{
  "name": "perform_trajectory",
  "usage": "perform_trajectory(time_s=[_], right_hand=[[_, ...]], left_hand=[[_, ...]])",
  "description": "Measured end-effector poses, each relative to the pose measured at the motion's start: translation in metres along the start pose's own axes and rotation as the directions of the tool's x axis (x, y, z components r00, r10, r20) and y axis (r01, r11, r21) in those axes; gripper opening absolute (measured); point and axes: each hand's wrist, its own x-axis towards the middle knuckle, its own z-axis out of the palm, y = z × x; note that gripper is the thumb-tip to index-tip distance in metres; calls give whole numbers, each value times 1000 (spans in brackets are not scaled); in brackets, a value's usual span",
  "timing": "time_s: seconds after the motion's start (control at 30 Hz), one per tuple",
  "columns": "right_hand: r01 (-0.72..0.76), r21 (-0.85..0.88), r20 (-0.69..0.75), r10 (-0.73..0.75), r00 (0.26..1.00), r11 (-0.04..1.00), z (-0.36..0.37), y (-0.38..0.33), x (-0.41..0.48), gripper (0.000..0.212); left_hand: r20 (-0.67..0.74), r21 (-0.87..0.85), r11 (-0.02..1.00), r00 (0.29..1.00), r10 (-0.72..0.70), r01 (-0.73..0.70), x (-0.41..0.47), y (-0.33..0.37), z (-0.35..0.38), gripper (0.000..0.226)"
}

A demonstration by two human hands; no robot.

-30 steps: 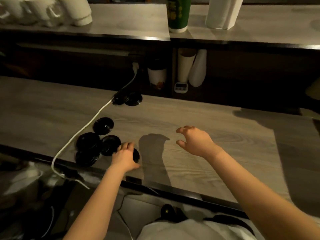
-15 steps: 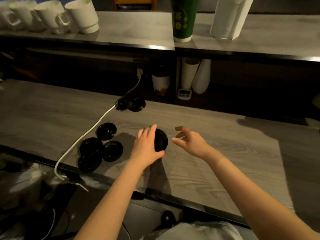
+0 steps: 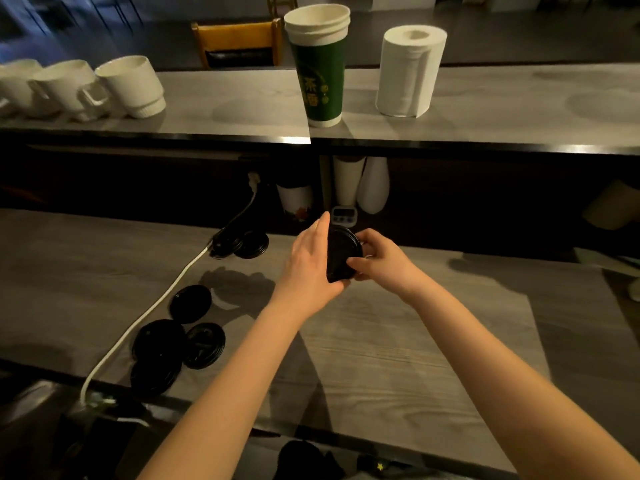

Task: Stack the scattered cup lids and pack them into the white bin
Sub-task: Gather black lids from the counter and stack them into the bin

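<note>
Dim light falls on the grey counter (image 3: 398,358), and above it both hands close on one black lid (image 3: 343,254): left hand (image 3: 311,265) cupping its back, right hand (image 3: 384,261) pinching the rim. Such a thin lid held on edge could slip during the handover, I think. Loose lids (image 3: 194,337) lie left, touching a white cable (image 3: 149,313) that may snag. No white bin is visible.

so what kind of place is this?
Likely a cafe or drink-shop service counter: a stack of green paper cups and white mugs on the raised ledge, black cup lids scattered on the wood-grain counter, a digital timer behind.
</note>
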Motion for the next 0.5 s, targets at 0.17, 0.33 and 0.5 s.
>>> perform_trajectory(time_s=[0.17,0.33,0.5], right_hand=[[-14,-26,-55,13,998,1000,20,-3,15,30],[-54,-175,-215,16,976,983,60,-1,34,32],[-224,-189,-241,176,954,956,109,6,43,44]], left_hand=[[51,-35,997,996,71,-69,10,-27,-5,110],[205,82,991,975,83,-102,16,-89,-20,111],[390,186,982,920,-32,-45,14,-176,-36,84]])
